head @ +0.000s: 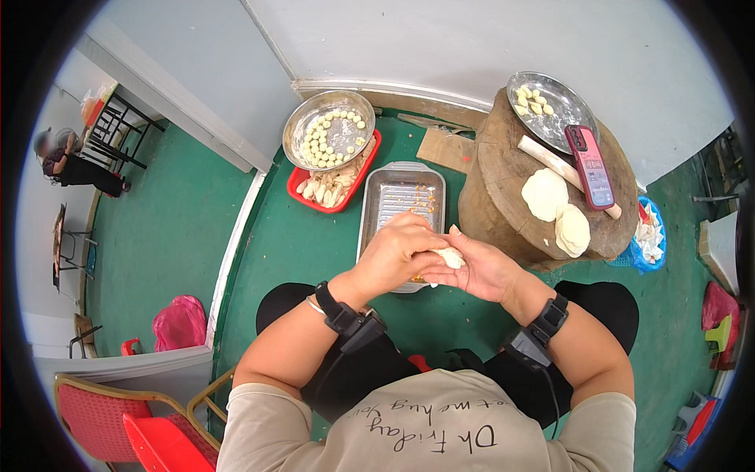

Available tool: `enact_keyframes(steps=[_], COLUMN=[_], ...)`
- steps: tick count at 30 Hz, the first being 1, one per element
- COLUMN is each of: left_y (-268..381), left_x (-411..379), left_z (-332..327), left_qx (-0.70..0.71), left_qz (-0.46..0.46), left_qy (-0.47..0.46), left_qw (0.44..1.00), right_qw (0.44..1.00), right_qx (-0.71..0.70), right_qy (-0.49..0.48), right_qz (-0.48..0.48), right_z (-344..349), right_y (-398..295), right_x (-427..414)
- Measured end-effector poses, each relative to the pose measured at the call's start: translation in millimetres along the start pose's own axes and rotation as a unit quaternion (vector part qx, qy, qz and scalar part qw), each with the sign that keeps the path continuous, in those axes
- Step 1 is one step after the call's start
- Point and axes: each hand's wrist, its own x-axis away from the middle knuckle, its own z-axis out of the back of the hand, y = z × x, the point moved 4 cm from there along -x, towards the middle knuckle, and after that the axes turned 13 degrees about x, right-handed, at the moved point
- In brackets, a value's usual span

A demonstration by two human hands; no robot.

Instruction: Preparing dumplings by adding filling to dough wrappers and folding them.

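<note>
A small folded dough dumpling [450, 258] is held between my two hands above a grey metal tray. My left hand [386, 251] pinches its edge with bent fingers. Turned palm up, my right hand [488, 268] supports the dumpling, its thumb raised alongside. Below them the rectangular tray [370, 206] has a ridged bottom with orange bits of filling. On a tree-stump block [492, 177] to the right lie flat round dough wrappers [572, 231], another pile of wrappers [544, 193] and a wooden rolling pin [548, 159].
A phone [591, 171] leans across the rolling pin. Behind it, a steel plate [566, 127] bears dough pieces. At left, a round steel pan [345, 138] of dough balls overlaps a red basin [337, 207] of dumplings. A blue-lined bin [660, 236] stands right; another person [74, 159] is far left.
</note>
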Motion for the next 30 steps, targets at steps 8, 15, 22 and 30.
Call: enact_keyframes(steps=[8, 15, 22, 30], left_y=[-11, -14, -14, -11], left_x=[3, 4, 5, 4], left_z=[-2, -4, -7, -6], left_qx=[0.065, 0.037, 0.041, 0.093], left_qz=[0.093, 0.088, 0.099, 0.121], left_qy=[0.004, -0.01, -0.002, 0.027], left_qw=[0.994, 0.995, 0.994, 0.988], right_qw=[0.998, 0.998, 0.996, 0.999], right_qx=[0.062, 0.061, 0.084, 0.013], right_qy=[0.028, 0.013, 0.015, 0.028], right_qz=[0.006, 0.011, 0.016, 0.017], right_z=[5, 2, 5, 4], right_y=[-1, 0, 2, -5], right_x=[1, -1, -3, -1])
